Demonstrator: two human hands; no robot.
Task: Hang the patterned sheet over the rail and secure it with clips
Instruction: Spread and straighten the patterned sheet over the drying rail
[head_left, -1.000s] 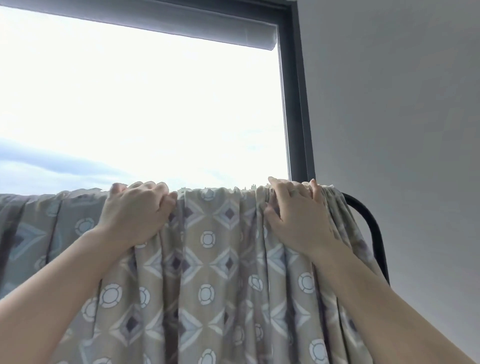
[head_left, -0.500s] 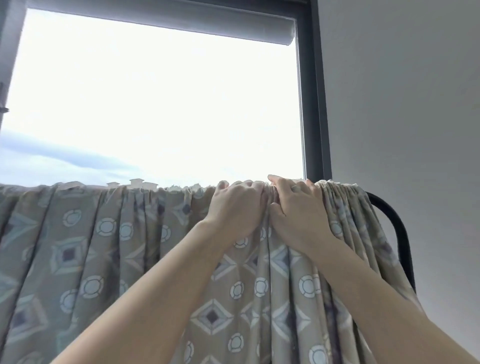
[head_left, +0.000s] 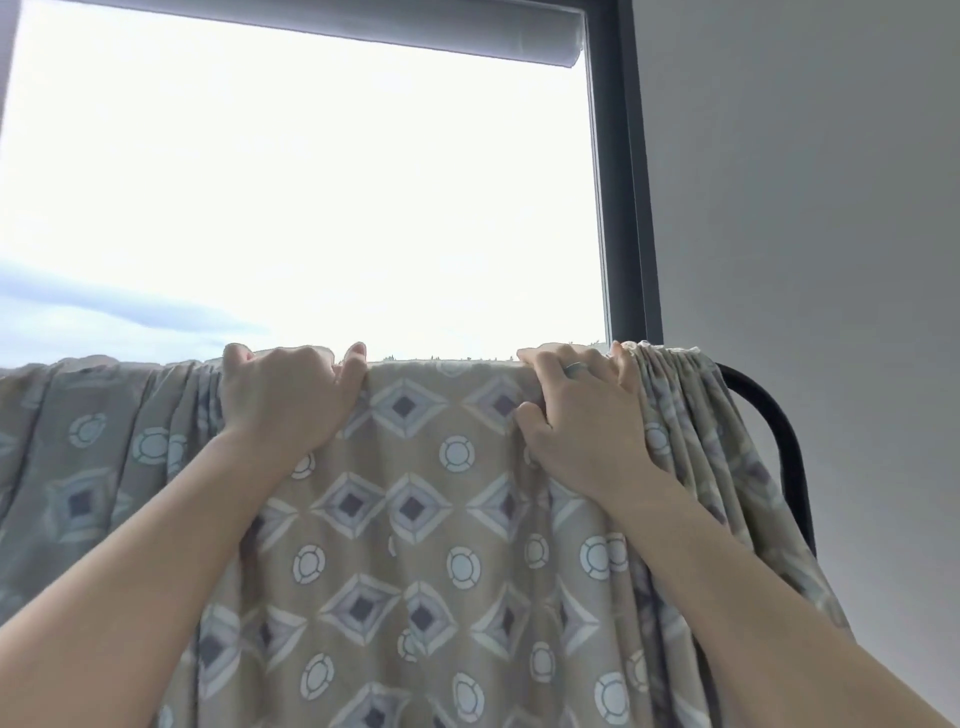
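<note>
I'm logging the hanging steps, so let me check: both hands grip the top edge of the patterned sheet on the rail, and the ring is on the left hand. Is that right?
Not quite. The ring is on the right hand, not the left hand, as the head view shows. The rest holds: both hands grip the top edge of the patterned sheet on the rail.

Beige diamond-and-circle patterned sheet (head_left: 441, 519) draped over black rail (head_left: 779, 436), bunched at right end
</note>
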